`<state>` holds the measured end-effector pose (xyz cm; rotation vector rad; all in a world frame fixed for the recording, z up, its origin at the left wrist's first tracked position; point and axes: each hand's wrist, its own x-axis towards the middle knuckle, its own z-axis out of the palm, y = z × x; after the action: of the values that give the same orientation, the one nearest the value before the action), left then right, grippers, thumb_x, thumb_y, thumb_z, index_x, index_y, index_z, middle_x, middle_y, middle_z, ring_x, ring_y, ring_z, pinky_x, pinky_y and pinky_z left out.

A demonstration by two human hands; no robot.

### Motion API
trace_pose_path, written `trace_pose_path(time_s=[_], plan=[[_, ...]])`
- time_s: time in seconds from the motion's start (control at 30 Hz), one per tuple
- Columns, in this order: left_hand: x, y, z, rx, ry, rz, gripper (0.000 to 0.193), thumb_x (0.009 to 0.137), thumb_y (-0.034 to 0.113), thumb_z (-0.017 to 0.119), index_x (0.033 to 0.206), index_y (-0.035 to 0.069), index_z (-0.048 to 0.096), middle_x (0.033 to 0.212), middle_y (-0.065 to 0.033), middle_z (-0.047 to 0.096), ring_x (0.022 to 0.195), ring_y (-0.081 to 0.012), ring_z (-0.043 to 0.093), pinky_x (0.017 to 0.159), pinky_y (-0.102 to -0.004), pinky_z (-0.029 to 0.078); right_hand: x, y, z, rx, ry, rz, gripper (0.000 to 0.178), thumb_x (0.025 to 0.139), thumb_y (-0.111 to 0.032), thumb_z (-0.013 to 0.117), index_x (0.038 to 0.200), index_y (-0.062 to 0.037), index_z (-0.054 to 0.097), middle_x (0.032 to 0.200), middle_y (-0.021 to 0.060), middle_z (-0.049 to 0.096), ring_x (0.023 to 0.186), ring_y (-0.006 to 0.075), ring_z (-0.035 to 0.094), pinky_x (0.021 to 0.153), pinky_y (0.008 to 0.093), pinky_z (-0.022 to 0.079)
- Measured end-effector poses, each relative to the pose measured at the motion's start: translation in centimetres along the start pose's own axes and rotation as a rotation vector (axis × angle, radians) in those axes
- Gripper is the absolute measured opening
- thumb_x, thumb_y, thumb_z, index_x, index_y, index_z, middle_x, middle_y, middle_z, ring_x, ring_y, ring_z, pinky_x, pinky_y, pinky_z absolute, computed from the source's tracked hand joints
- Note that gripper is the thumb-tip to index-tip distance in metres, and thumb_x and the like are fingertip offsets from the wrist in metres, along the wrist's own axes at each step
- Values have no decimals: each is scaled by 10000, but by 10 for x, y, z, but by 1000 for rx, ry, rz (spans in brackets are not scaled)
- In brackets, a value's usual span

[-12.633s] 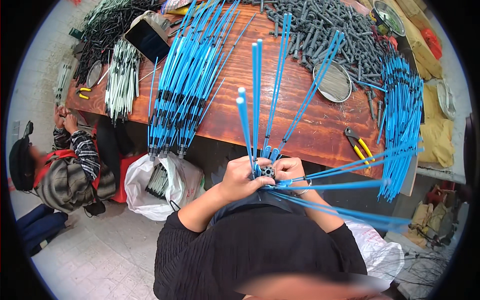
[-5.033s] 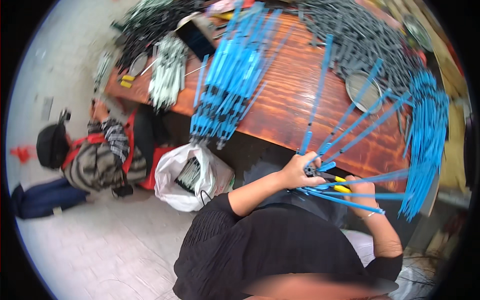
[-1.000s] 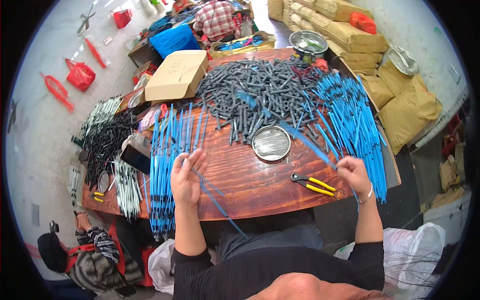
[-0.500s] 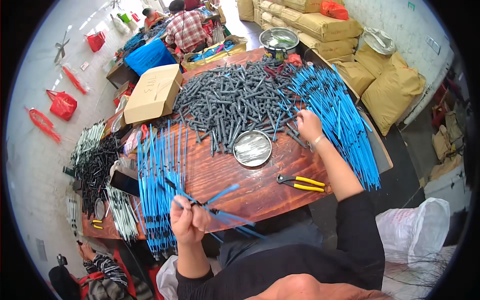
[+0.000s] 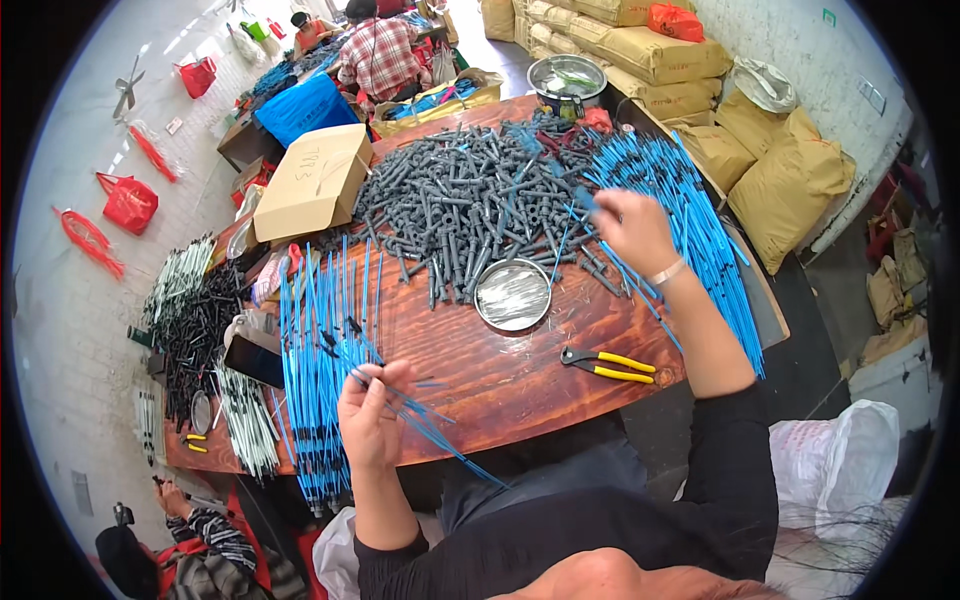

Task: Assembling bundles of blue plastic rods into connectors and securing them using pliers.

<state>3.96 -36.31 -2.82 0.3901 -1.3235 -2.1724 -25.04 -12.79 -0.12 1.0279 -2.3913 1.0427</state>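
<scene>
My left hand (image 5: 374, 408), at the table's near edge, is closed on several thin blue rods (image 5: 447, 443) with dark fittings; they point down and right. Over the right side of the table, my right hand (image 5: 636, 235) pinches a blue rod (image 5: 640, 277), partly smeared by motion. Close by on the right lies a large bundle of blue rods (image 5: 690, 235). A heap of grey plastic sleeves (image 5: 470, 200) spreads across the table's far side. In front of it is a round metal dish (image 5: 513, 297) of fine pale pins. Another row of blue rods (image 5: 320, 370) lies left of my left hand.
Yellow-handled pliers (image 5: 608, 366) rest at the table's near right. An open cardboard box (image 5: 312, 185) and a metal bowl (image 5: 567, 84) stand at the back. White rods (image 5: 245, 420) and black parts (image 5: 195, 340) lie far left. Other people (image 5: 380, 58) sit beyond the table.
My right hand has come up off the bundle, drawing a blue rod with it. The rods in my left hand have swung lower.
</scene>
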Motion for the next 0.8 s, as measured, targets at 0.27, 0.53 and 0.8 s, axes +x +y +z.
trace_pose_path(time_s=[0.27, 0.53, 0.8], plan=[[1, -14, 14, 214, -181, 6, 106, 911, 114, 514, 985, 38, 505, 790, -94, 600, 587, -157, 557, 563, -272, 463, -107, -95, 24, 709, -675, -2, 165, 751, -99, 627, 901, -31, 639, 770, 138, 636, 690, 271, 633, 627, 351, 493], [-6, -23, 16, -89, -215, 27, 98, 921, 139, 510, 985, 64, 502, 585, 11, 432, 462, -74, 331, 461, -231, 316, -48, 129, 94, -297, 4, 288, 190, 743, -214, 612, 830, -48, 648, 766, 157, 626, 761, 316, 613, 669, 405, 491], [5, -24, 15, -289, -149, -52, 96, 895, 78, 534, 988, 56, 518, 602, 9, 440, 495, -104, 401, 470, -236, 381, -29, 95, 62, 86, -292, 312, 225, 717, -138, 646, 910, -22, 650, 778, 107, 652, 721, 210, 625, 636, 341, 494]])
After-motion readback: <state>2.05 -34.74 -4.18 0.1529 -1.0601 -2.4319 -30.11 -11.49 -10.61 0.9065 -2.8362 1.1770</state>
